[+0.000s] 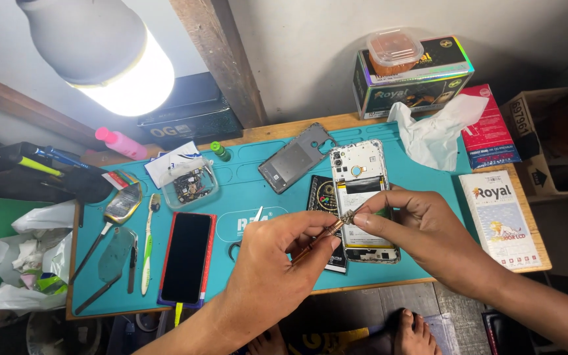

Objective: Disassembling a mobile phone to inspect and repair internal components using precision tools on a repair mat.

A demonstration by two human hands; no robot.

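Both hands on one screwdriver over the opened phone.

We count one copper-coloured screwdriver (318, 238), two phones, one loose back cover (295, 156), one toothbrush (148, 243). Our left hand (267, 276) pinches the screwdriver's shaft; our right hand (422, 230) grips its tip end between thumb and fingertip. It sits just above the opened phone (363, 197), long axis diagonal, tip pointing up-right, handle end down-left. The tip itself is covered by the fingers, so we can't tell whether a bit is fitted. Left of the opened phone lies the dark-screened phone (186, 258), its lower edge partly cut by our left arm. The opened phone's lower half is partly hidden under both hands.
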